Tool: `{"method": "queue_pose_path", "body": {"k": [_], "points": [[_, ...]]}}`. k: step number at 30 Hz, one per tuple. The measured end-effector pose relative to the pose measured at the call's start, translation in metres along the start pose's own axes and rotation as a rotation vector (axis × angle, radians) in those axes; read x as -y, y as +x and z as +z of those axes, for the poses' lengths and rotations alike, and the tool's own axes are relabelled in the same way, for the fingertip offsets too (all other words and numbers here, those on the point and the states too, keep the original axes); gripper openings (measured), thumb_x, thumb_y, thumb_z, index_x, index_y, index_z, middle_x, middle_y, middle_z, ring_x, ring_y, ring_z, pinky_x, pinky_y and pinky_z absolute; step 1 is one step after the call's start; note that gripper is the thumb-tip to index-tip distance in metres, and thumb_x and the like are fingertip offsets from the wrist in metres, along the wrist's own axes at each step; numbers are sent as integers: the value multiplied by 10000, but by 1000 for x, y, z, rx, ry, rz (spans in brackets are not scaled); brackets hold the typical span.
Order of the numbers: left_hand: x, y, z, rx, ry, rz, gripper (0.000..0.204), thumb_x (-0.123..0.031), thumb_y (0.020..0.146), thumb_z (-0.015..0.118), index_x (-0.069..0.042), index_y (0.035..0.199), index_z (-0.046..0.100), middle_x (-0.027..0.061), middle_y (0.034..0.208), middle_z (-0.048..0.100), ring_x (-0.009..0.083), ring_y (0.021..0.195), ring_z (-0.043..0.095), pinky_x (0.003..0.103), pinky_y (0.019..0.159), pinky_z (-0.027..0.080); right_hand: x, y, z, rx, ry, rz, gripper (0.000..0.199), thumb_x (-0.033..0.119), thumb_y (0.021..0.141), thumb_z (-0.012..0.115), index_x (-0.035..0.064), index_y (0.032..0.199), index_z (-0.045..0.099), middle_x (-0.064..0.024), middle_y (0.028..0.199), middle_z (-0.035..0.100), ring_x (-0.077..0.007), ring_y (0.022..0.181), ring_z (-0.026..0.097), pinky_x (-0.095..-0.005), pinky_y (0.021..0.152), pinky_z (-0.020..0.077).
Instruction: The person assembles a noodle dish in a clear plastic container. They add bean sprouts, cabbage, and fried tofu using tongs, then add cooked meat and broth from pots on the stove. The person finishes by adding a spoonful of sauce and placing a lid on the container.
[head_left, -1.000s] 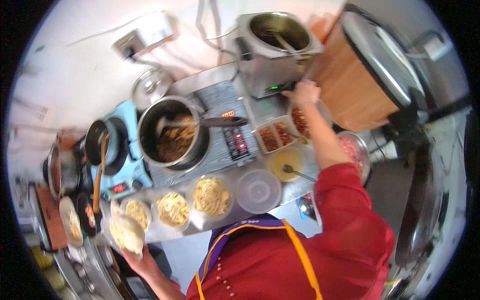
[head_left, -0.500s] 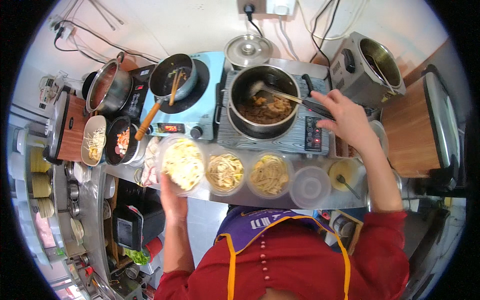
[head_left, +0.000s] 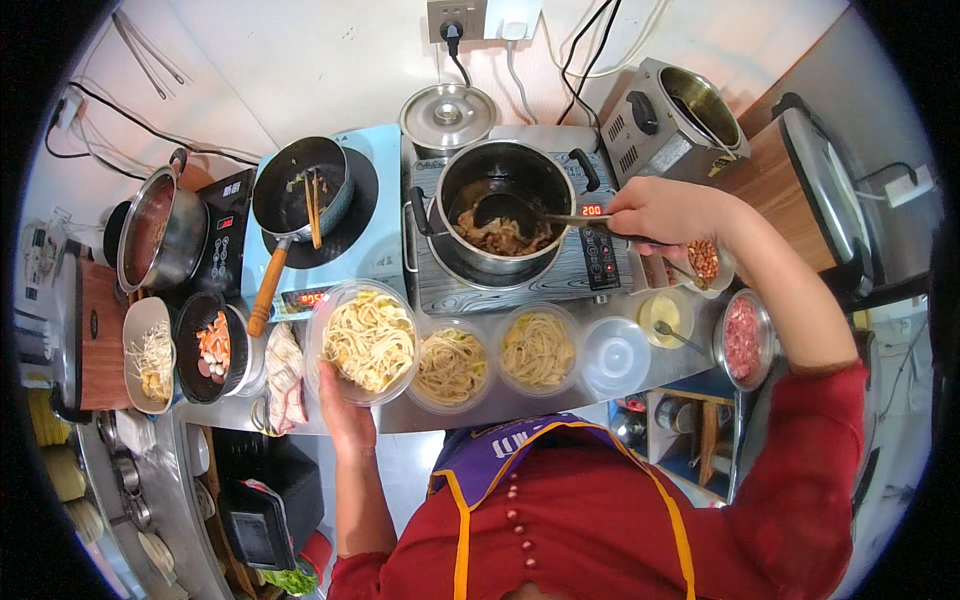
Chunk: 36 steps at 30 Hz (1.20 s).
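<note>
My left hand [head_left: 347, 412] holds a clear round plastic bowl from its near left side. Pale noodles [head_left: 370, 340] with bits of yellow-green vegetable fill this bowl. My right hand [head_left: 655, 212] is closed around the handle of a ladle [head_left: 572, 219]. The ladle's head is down inside a steel pot [head_left: 512, 158], against brown cooked pieces of food [head_left: 497, 238]. This pot stands on a wood-patterned induction cooker [head_left: 440, 290]. Two more plastic bowls of noodles, one in the middle [head_left: 451, 368] and one to its right [head_left: 538, 348], sit along the counter's front.
A frying pan [head_left: 285, 185] with chopsticks rests on a blue cooker [head_left: 375, 255]. Further left are a tall pot [head_left: 160, 235] and dishes of ingredients. On the right are an empty plastic container [head_left: 615, 357], a yellowish bowl with a spoon [head_left: 668, 318] and minced meat [head_left: 741, 338].
My right hand has closed more firmly on the ladle, whose head has dropped into the food. My left hand keeps hold of the noodle bowl. The whole view has shifted.
</note>
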<state>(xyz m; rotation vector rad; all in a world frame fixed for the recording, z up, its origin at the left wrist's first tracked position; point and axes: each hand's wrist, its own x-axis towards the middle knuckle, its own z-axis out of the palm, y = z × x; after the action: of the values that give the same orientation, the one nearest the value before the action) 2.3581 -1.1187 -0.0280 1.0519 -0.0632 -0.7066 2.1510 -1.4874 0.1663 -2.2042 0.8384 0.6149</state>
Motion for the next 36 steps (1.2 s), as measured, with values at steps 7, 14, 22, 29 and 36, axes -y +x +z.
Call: {"method": "queue_pose_path", "body": {"k": [7,14,22,29,36], "points": [[5,11,14,-5,1,-74,545,-372,1065,347,-2,1465,359,125,1468,462,235,1348,456,388,1126,346,-37,24,29,387,1114,121,282,243,987,469,9,1041,618,-30,694,570,-87,412,436,-270,374,371],[20,16,31,105,-11,-152,542,-399,1067,331,-46,1479,347,115,1480,446,235,1340,466,413,1105,380,-62,13,58,391,1386,87,325,265,1019,433,20,1176,576,-27,731,570,-81,407,410,-262,406,373],[30,20,52,112,165,-144,533,-427,1048,419,-41,1413,376,135,1333,540,242,1159,606,403,823,575,-46,-28,63,143,1299,56,289,237,1014,455,3,1129,579,-33,676,556,-92,371,415,-261,368,363],[33,14,58,72,88,-148,613,-517,1026,411,-43,1411,359,141,1330,536,256,1139,620,425,801,599,-8,-86,72,109,1321,0,343,204,1006,457,-9,1246,578,-60,662,560,-103,357,457,-229,316,342],[29,10,50,178,-4,-137,649,-541,1029,354,-23,1420,345,161,1337,538,277,1161,622,432,829,609,33,-100,121,120,1149,66,386,188,1001,498,-7,1333,523,-50,691,589,-82,413,490,-226,360,383]]}}
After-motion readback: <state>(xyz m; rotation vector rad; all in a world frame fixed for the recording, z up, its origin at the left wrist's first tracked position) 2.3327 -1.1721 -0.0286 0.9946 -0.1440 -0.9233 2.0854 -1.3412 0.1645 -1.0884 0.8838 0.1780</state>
